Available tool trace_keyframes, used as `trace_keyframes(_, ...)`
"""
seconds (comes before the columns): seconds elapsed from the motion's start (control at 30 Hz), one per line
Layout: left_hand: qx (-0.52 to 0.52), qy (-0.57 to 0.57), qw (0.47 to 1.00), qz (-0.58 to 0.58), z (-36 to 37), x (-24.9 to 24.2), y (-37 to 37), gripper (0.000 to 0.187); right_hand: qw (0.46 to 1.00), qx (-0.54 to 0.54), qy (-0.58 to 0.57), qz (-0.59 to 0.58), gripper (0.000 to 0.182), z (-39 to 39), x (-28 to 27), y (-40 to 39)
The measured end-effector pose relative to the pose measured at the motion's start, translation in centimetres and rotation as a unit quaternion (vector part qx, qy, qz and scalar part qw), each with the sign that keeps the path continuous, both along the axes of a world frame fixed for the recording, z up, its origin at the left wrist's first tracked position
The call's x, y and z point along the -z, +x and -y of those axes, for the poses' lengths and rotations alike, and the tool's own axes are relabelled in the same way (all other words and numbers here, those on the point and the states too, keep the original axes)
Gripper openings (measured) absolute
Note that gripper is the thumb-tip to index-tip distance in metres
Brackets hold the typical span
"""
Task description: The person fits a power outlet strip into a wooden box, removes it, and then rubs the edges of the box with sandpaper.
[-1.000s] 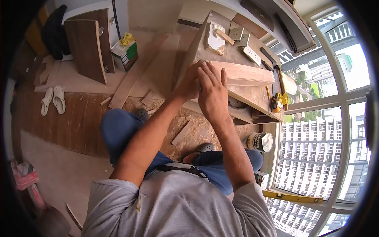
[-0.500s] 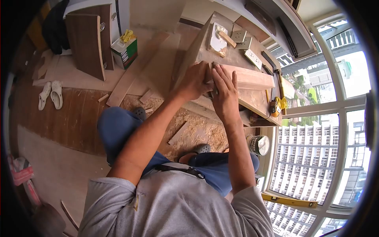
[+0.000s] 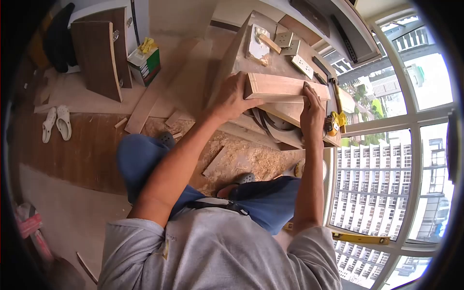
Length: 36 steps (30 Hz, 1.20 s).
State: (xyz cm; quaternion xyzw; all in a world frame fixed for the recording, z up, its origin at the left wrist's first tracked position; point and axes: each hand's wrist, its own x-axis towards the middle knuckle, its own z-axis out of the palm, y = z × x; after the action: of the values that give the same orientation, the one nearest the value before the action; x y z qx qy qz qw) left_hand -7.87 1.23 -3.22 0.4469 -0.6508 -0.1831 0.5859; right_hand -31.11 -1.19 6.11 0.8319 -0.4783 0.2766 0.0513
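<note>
A long pale wooden piece (image 3: pixel 285 87) is held between both hands over the workbench. My left hand (image 3: pixel 234 97) grips its left end, with the thumb along the lower edge and the fingers behind. Near the right end, my right hand (image 3: pixel 313 107) is closed on the same piece, fingertips on its top. Beyond it on the bench (image 3: pixel 241 50) lie a white plate with a wooden stick (image 3: pixel 268 42) and several socket panels (image 3: pixel 302 66).
A yellow tape measure (image 3: pixel 332 124) and dark tools are at the bench's right. Wood shavings (image 3: pixel 244 159) cover the floor by my feet. Cabinet panels (image 3: pixel 94 58), a green-and-white can (image 3: pixel 145 65) and white clogs (image 3: pixel 63 123) are left. Windows stand right.
My right hand has moved from beside my left hand to the right end of the wooden piece. The piece is now lifted, and curved material shows beneath it. The view has shifted slightly.
</note>
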Motion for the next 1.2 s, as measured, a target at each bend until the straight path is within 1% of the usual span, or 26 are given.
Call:
trace_keyframes(0.03,-0.004,-0.001,1.000,-0.003,0.3,0.1,0.0,0.054,0.999,0.033,0.023,0.031,0.026,0.2,0.5,-1.0)
trace_keyframes(0.07,-0.022,-0.012,1.000,0.007,0.5,0.6,-0.3,0.055,0.999,-0.039,0.006,0.022,0.029,0.3,1.9,0.8)
trace_keyframes(0.13,-0.040,-0.022,0.999,0.022,1.1,1.7,-0.2,0.055,0.992,-0.112,-0.025,-0.056,0.041,-3.1,2.0,7.2)
trace_keyframes(0.2,0.124,-0.034,0.981,-0.145,1.3,2.2,0.2,0.058,0.989,-0.146,-0.017,-0.028,0.041,-5.4,2.2,9.8)
trace_keyframes(0.23,0.127,-0.034,0.981,-0.144,1.0,2.2,0.2,0.058,0.989,-0.145,-0.018,-0.025,0.042,-5.2,2.3,9.8)
trace_keyframes(0.3,-0.006,0.040,0.998,0.049,0.1,0.5,0.4,0.059,0.985,-0.169,0.021,-0.002,0.042,-3.4,1.5,7.0)
trace_keyframes(0.33,-0.008,0.011,1.000,-0.010,0.8,1.4,-0.3,0.059,0.995,-0.095,-0.035,-0.028,0.040,-2.1,1.7,4.3)
trace_keyframes(0.37,-0.010,0.011,1.000,-0.015,0.5,1.2,-0.3,0.059,0.999,-0.038,-0.037,0.000,0.037,-0.9,2.2,1.3)
trace_keyframes(0.43,-0.003,-0.007,1.000,-0.004,0.0,0.2,0.0,0.060,0.999,0.019,-0.028,-0.043,0.038,0.4,1.7,-1.9)
trace_keyframes(0.5,0.005,-0.007,1.000,-0.003,0.2,0.7,-0.3,0.061,0.995,-0.081,-0.052,-0.029,0.036,-0.4,1.9,2.5)
trace_keyframes(0.53,-0.015,0.022,0.999,0.021,0.0,0.7,-0.3,0.060,0.990,-0.136,0.026,0.040,0.038,-1.9,2.1,5.5)
trace_keyframes(0.57,-0.039,0.046,0.997,0.043,0.2,0.6,-0.2,0.059,0.986,-0.162,0.017,-0.027,0.042,-3.3,1.1,7.6)
trace_keyframes(0.6,-0.040,0.078,0.993,0.077,0.7,1.0,0.1,0.058,0.983,-0.174,0.016,-0.055,0.046,-3.9,0.8,8.4)
trace_keyframes(0.63,-0.018,0.072,0.994,0.076,0.4,0.9,0.0,0.058,0.983,-0.175,0.009,-0.054,0.042,-3.6,1.0,8.0)
trace_keyframes(0.7,0.012,0.022,0.999,-0.019,0.3,0.0,-0.7,0.057,0.987,-0.154,-0.005,-0.037,0.035,-1.8,1.4,4.0)
trace_keyframes(0.73,0.035,0.013,0.999,-0.020,0.6,0.4,-1.0,0.057,0.995,-0.089,-0.019,-0.027,0.032,0.2,1.4,0.8)
trace_keyframes(0.8,0.023,0.012,0.998,-0.049,0.9,1.4,-1.2,0.058,0.998,0.031,-0.045,0.028,0.028,4.7,1.6,-7.9)
trace_keyframes(0.83,0.028,0.010,0.998,-0.046,0.7,1.3,-1.0,0.058,0.997,0.037,-0.056,0.025,0.028,4.7,1.4,-8.2)
trace_keyframes(0.9,0.019,0.025,0.999,-0.021,0.4,0.6,-0.9,0.058,0.984,0.102,0.086,0.120,0.026,6.3,0.1,-10.2)
trace_keyframes(0.93,0.022,0.020,0.999,-0.017,0.5,0.6,-0.9,0.058,0.997,0.044,0.014,0.069,0.024,6.6,1.4,-9.8)
trace_keyframes(0.97,0.020,0.026,0.999,-0.027,0.6,1.0,-1.1,0.058,0.999,0.012,-0.019,0.023,0.024,4.7,0.8,-7.1)
trace_keyframes(1.03,0.019,0.028,0.999,-0.036,1.2,1.3,-1.3,0.058,0.998,-0.030,-0.022,0.042,0.024,1.9,1.5,-3.6)
trace_keyframes(1.07,0.029,0.034,0.998,-0.050,1.2,1.5,-1.2,0.058,0.999,-0.020,-0.015,0.021,0.024,2.9,1.9,-4.8)
trace_keyframes(1.1,0.042,0.044,0.996,-0.061,0.9,1.8,-1.2,0.058,0.996,0.012,-0.084,0.000,0.019,5.2,2.4,-7.0)
trace_keyframes(1.17,0.053,0.050,0.995,-0.070,0.6,1.5,-1.3,0.059,0.980,0.171,0.078,0.059,0.018,8.1,-0.3,-10.5)
trace_keyframes(1.2,0.062,0.053,0.993,-0.081,0.6,1.1,-1.3,0.059,0.984,0.150,0.066,0.072,0.019,8.7,-0.4,-10.7)
